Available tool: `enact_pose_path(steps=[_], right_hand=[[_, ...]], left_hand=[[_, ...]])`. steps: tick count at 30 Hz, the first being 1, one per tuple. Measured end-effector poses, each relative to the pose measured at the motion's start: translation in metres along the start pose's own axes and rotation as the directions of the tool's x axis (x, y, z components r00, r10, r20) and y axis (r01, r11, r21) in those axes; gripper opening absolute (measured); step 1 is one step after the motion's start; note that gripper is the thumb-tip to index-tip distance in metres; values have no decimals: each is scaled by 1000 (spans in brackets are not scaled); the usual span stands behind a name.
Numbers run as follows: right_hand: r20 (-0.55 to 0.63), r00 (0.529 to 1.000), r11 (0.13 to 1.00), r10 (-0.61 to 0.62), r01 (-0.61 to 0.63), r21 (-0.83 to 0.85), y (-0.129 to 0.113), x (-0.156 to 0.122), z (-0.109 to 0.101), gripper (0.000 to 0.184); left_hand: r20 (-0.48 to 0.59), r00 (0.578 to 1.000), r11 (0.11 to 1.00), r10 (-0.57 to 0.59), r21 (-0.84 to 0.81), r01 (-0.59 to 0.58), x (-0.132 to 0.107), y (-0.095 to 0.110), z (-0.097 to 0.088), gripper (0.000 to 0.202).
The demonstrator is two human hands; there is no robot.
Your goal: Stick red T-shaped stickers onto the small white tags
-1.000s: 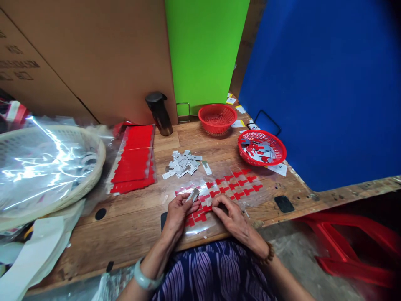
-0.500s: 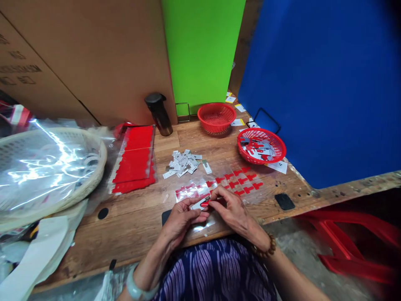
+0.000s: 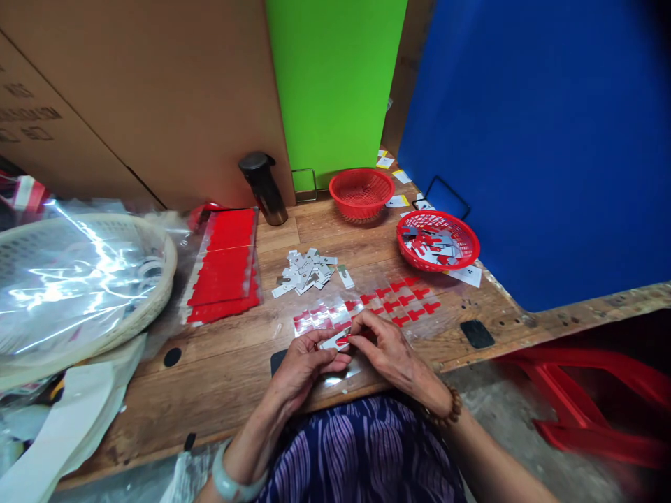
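Observation:
My left hand (image 3: pixel 307 363) pinches a small silver metal tab (image 3: pixel 333 341) just above the near edge of the wooden table (image 3: pixel 225 377). My right hand (image 3: pixel 385 346) meets it from the right, fingertips pinched on a small red sticker (image 3: pixel 343 340) at the tab's end. Under both hands lies a clear sheet with red T-shaped stickers (image 3: pixel 403 302). A loose pile of silver tabs (image 3: pixel 305 271) sits a little farther back.
A red basket of finished tabs (image 3: pixel 438 241) stands at the right, a second red basket (image 3: pixel 361 193) behind it. A stack of red sticker sheets (image 3: pixel 225 265), a dark flask (image 3: pixel 262 187) and a plastic-covered wicker basket (image 3: pixel 78 279) stand at the left. Cardboard, green and blue panels wall the table.
A second ago my right hand was pressed on the sticker sheet and my left held the tab apart. Both hands have since come together, sticker against tab; little has shifted in the last half second.

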State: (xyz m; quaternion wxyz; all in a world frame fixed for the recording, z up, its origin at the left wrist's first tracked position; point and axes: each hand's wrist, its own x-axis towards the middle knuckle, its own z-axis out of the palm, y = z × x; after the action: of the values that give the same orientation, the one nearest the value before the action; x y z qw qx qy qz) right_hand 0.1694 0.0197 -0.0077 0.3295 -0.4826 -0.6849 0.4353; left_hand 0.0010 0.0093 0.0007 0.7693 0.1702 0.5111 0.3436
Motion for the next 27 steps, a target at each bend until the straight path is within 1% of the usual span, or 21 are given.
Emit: enact_pose_path(steps=[9,27], right_hand=[[2,1000,1000,1,-1,6,-4,0,0,11],[-16,1000,1000,13,-13,13,-4,1,1,10]], left_hand=[[18,1000,1000,1,-1,-1,1,0,0,42],[10,1000,1000,5,11,-5,1,0,0,41]])
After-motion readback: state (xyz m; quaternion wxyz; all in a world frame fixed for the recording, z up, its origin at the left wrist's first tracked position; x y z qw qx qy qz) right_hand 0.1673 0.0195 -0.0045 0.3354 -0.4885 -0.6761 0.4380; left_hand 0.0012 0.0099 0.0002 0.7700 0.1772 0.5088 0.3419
